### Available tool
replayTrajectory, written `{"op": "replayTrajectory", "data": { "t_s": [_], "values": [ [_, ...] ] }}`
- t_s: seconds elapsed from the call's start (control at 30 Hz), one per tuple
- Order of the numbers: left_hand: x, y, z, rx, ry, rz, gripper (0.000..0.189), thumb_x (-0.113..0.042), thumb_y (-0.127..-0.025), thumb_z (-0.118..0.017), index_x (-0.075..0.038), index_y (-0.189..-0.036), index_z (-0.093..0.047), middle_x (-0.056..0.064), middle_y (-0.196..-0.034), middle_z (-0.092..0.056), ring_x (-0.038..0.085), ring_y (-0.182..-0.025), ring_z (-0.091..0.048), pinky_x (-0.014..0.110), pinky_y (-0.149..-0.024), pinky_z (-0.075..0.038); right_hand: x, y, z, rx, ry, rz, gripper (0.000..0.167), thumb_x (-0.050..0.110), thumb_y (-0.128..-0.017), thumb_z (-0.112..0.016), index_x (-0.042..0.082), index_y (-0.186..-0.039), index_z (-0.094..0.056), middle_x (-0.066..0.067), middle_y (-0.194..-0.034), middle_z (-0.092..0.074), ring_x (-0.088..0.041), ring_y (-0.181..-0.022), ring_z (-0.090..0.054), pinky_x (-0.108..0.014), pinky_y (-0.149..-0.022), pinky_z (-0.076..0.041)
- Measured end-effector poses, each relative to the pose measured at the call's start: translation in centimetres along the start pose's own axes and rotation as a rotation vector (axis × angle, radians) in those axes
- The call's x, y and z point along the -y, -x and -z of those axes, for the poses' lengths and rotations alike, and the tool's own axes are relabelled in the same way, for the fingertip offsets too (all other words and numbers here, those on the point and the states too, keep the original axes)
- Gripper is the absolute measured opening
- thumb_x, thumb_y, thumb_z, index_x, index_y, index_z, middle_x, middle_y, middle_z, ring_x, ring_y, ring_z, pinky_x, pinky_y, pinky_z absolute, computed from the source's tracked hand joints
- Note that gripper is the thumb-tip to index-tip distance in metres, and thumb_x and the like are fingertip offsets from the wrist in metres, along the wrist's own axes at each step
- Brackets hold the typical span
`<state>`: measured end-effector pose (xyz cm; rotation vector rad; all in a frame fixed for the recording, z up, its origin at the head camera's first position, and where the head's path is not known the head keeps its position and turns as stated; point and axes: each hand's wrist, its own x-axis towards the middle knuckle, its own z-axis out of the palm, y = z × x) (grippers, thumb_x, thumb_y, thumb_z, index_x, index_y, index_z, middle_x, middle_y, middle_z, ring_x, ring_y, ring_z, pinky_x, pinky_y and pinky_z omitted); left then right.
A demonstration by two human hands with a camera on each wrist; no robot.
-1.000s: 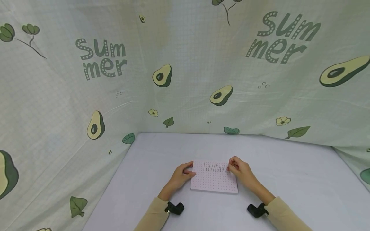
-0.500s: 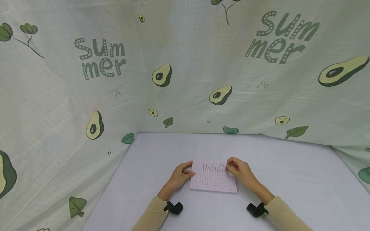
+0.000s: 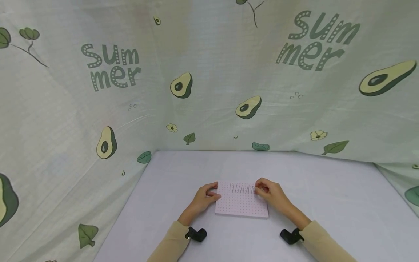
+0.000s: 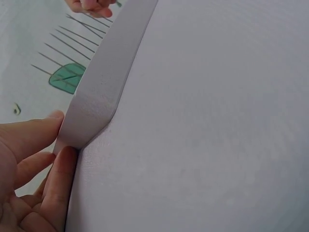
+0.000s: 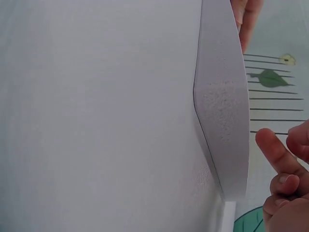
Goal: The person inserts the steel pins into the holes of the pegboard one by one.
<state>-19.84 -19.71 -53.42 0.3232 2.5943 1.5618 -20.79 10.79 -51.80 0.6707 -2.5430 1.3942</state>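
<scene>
A pale pink pegboard (image 3: pixel 240 206) with rows of small holes lies on the table. Thin dark metal pins (image 5: pixel 276 98) stand in a row near its far edge, some leaning. My left hand (image 3: pixel 203 201) grips the board's left side, thumb on the upper edge and fingers along the side in the left wrist view. At the right end of the row, my right hand (image 3: pixel 271 193) pinches the last pin (image 5: pixel 277 133) between thumb and finger, its other fingers curled. The lower part of that pin shows in the right wrist view.
A white cloth covers the table (image 3: pixel 183 167). Behind and to the left hangs a curtain (image 3: pixel 209 109) printed with avocados and leaves. Black wrist cameras (image 3: pixel 197 234) sit on both forearms over beige sleeves.
My right hand has shifted slightly left, closer along the pin row. The left hand keeps its hold on the pegboard; the whole head view has drifted a little.
</scene>
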Motion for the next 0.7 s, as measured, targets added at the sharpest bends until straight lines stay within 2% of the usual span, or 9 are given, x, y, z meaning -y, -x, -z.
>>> {"op": "replayTrajectory", "data": {
  "t_s": [0.27, 0.43, 0.6, 0.7],
  "values": [
    [0.0, -0.2, 0.2, -0.002, 0.006, 0.004, 0.057, -0.010, -0.090, -0.074, 0.003, -0.141, -0.052, 0.016, -0.126, -0.060, 0.017, -0.094, -0.061, 0.024, -0.077, -0.048, -0.5, 0.4, 0.7, -0.008, -0.014, -0.026, 0.008, 0.003, -0.091, -0.070, 0.009, -0.093, -0.065, 0.007, -0.078, -0.058, -0.008, -0.070, -0.046, -0.023, -0.060, -0.039],
    [-0.4, 0.1, 0.4, -0.003, -0.012, 0.003, 0.057, -0.011, -0.091, -0.074, 0.004, -0.141, -0.052, 0.016, -0.123, -0.062, 0.021, -0.096, -0.063, 0.025, -0.078, -0.049, -0.9, 1.1, 1.9, -0.037, 0.005, -0.111, 0.006, 0.006, -0.093, -0.069, 0.008, -0.095, -0.064, 0.002, -0.074, -0.053, -0.010, -0.069, -0.044, -0.024, -0.058, -0.036],
    [-1.1, 0.3, 1.2, -0.022, -0.051, -0.034, 0.055, -0.016, -0.094, -0.071, 0.003, -0.141, -0.051, 0.017, -0.123, -0.063, 0.028, -0.103, -0.064, 0.034, -0.085, -0.050, -1.5, 1.8, 3.7, -0.068, 0.022, -0.148, 0.004, 0.010, -0.097, -0.066, 0.007, -0.098, -0.064, -0.002, -0.083, -0.066, -0.011, -0.072, -0.044, -0.025, -0.060, -0.036],
    [-1.4, 0.3, 2.1, -0.042, -0.077, -0.051, 0.053, -0.019, -0.097, -0.067, 0.003, -0.142, -0.050, 0.017, -0.124, -0.063, 0.031, -0.107, -0.062, 0.042, -0.089, -0.049, -1.9, 2.2, 5.0, -0.099, 0.059, -0.145, 0.005, 0.012, -0.097, -0.066, 0.008, -0.098, -0.064, -0.001, -0.085, -0.063, -0.011, -0.075, -0.044, -0.025, -0.061, -0.036]
  ]
}}
